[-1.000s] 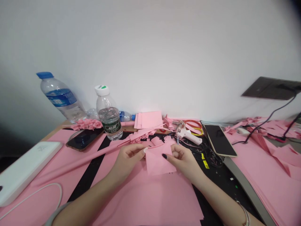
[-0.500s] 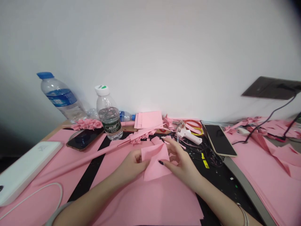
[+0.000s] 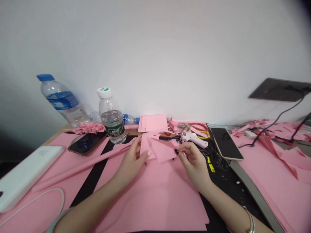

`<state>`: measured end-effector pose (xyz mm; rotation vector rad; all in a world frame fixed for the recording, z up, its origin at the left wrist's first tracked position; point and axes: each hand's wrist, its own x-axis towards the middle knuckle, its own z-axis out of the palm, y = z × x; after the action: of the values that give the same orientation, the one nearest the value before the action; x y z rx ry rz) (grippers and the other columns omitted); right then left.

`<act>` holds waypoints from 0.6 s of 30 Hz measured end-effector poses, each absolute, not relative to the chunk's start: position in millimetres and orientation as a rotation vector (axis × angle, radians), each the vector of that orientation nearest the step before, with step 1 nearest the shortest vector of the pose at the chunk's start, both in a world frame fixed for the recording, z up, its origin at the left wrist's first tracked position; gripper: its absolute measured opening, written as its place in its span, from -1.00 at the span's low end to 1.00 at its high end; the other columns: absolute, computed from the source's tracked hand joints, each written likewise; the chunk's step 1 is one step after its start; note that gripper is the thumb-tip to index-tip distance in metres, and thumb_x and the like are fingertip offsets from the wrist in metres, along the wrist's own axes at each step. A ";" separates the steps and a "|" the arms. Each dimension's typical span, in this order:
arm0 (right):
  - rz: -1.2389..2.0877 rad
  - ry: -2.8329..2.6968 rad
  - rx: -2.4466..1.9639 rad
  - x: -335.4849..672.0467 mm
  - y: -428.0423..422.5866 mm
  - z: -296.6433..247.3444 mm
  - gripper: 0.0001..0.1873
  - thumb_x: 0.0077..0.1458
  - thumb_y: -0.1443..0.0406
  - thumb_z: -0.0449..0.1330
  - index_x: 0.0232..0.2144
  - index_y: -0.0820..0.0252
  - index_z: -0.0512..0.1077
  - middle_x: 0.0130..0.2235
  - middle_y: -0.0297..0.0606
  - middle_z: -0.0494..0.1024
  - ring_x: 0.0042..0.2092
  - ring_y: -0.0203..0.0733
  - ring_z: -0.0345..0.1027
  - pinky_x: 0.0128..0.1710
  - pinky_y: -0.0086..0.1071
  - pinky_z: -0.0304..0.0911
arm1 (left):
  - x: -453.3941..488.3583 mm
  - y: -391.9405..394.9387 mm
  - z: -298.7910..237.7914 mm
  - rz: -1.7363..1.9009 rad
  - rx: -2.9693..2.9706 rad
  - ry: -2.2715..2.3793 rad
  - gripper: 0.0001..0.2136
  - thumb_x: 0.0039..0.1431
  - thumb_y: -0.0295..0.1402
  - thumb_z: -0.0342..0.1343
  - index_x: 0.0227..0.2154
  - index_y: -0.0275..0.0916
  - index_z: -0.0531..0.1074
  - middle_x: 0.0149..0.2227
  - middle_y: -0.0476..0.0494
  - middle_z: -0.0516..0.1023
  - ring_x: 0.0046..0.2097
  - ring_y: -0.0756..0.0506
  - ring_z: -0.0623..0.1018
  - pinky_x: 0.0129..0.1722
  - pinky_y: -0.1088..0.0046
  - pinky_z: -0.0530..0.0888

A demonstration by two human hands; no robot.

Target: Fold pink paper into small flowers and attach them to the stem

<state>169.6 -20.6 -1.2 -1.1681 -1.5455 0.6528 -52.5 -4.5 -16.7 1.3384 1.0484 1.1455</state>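
Observation:
A small pink paper piece (image 3: 159, 149) is held up above the table between both hands. My left hand (image 3: 132, 161) pinches its left edge with thumb and fingers closed. My right hand (image 3: 194, 161), with dark nails, pinches its right corner. A large pink sheet (image 3: 157, 200) lies flat under my forearms. Just beyond the hands lie a white glue gun (image 3: 193, 137) and folded pink scraps.
Two water bottles (image 3: 112, 116) (image 3: 62, 101) stand at the back left by a dark phone (image 3: 85, 143) and pink paper flowers (image 3: 89, 127). A white power bank (image 3: 24, 173) with cable lies far left. A second phone (image 3: 225, 143), wires and pink sheets (image 3: 279, 174) fill the right.
Both hands have lifted the pink piece off the sheet and moved it farther from me. The right hand went from lying spread on the paper to pinching its corner.

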 end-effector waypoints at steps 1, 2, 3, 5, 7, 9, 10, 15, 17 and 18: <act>0.707 -1.490 -1.176 169.0 -20.3 -1.0 -0.95 0.19 0.32 0.17 -0.25 0.09 0.38 -0.28 -0.24 0.56 -0.24 -0.16 0.48 -0.24 -0.32 0.38 | -52.9 -4.0 -18.7 1.154 1.335 1.050 -0.34 0.20 -0.28 0.16 0.33 -0.13 0.07 0.27 -0.35 0.35 0.21 -0.25 0.45 0.01 0.26 0.51; 0.768 -1.439 -1.171 168.2 -19.8 0.0 -0.94 0.19 0.28 0.18 -0.25 0.09 0.38 -0.30 -0.25 0.55 -0.30 -0.18 0.46 -0.31 -0.35 0.37 | -53.2 -3.9 -20.5 1.143 1.346 1.066 -0.29 0.19 -0.28 0.17 0.35 -0.08 0.01 0.35 -0.32 0.24 0.31 -0.25 0.32 0.12 0.22 0.44; 0.828 -1.392 -1.159 167.3 -19.3 1.5 -0.91 0.18 0.25 0.20 -0.26 0.10 0.38 -0.32 -0.26 0.55 -0.36 -0.21 0.44 -0.36 -0.36 0.36 | -53.6 -4.1 -22.0 1.128 1.376 1.093 -0.27 0.18 -0.27 0.19 0.36 -0.06 0.01 0.39 -0.29 0.15 0.38 -0.25 0.20 0.21 0.21 0.35; 0.913 -1.310 -1.147 166.1 -18.2 5.1 -0.85 0.13 0.20 0.25 -0.27 0.11 0.39 -0.36 -0.30 0.53 -0.45 -0.25 0.38 -0.43 -0.38 0.33 | -54.8 -5.5 -22.5 1.107 1.476 1.133 -0.30 0.19 -0.23 0.20 0.35 -0.07 0.08 0.41 -0.24 0.10 0.42 -0.25 0.08 0.30 0.19 0.22; 0.953 -1.251 -1.170 166.0 -17.3 7.7 -0.80 0.08 0.19 0.29 -0.27 0.12 0.40 -0.42 -0.35 0.49 -0.50 -0.28 0.32 -0.48 -0.40 0.29 | -56.6 -7.4 -19.2 1.102 1.564 1.144 -0.39 0.22 -0.20 0.16 0.31 -0.10 0.18 0.38 -0.22 0.19 0.40 -0.27 0.15 0.31 0.18 0.20; 0.986 -1.214 -1.190 166.7 -16.7 8.5 -0.79 0.06 0.17 0.30 -0.28 0.13 0.43 -0.47 -0.38 0.45 -0.51 -0.28 0.28 -0.51 -0.41 0.25 | -58.6 -9.3 -13.3 1.102 1.646 1.149 -0.56 0.28 -0.18 0.07 0.19 -0.15 0.36 0.28 -0.24 0.36 0.33 -0.29 0.29 0.29 0.13 0.23; 1.008 -1.204 -1.189 167.2 -16.5 8.4 -0.79 0.06 0.16 0.30 -0.29 0.14 0.44 -0.49 -0.38 0.43 -0.51 -0.28 0.28 -0.52 -0.41 0.24 | -59.6 -10.2 -10.1 1.119 1.692 1.144 -0.61 0.30 -0.18 0.04 0.12 -0.17 0.42 0.25 -0.26 0.40 0.31 -0.29 0.31 0.30 0.10 0.22; 1.144 -1.261 -1.211 167.4 -17.6 8.5 -0.73 -0.01 0.15 0.33 -0.29 0.18 0.48 -0.55 -0.42 0.37 -0.53 -0.30 0.23 -0.53 -0.43 0.18 | -61.9 -14.5 0.6 1.187 1.899 1.194 -0.67 0.24 -0.18 0.10 0.02 -0.15 0.49 0.31 -0.25 0.30 0.34 -0.31 0.23 0.31 0.00 0.17; 1.191 -1.326 -1.222 166.1 -19.5 9.8 -0.72 0.00 0.13 0.32 -0.31 0.19 0.49 -0.57 -0.43 0.34 -0.55 -0.32 0.19 -0.55 -0.43 0.14 | -60.5 -16.4 1.1 1.192 1.959 1.187 -0.67 0.18 -0.20 0.18 -0.02 -0.16 0.51 0.26 -0.27 0.36 0.29 -0.32 0.30 0.27 0.05 0.24; 1.208 -1.361 -1.218 165.2 -20.7 10.8 -0.72 0.01 0.12 0.32 -0.33 0.20 0.49 -0.58 -0.44 0.32 -0.56 -0.33 0.17 -0.55 -0.44 0.13 | -59.1 -17.5 0.4 1.175 1.978 1.165 -0.71 0.16 -0.22 0.19 -0.08 -0.18 0.54 0.17 -0.27 0.47 0.21 -0.30 0.41 0.19 0.11 0.33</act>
<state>165.2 -20.7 10.8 -1.2178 -1.3612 1.2079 -59.1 -17.5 0.4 1.9779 1.1649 1.1754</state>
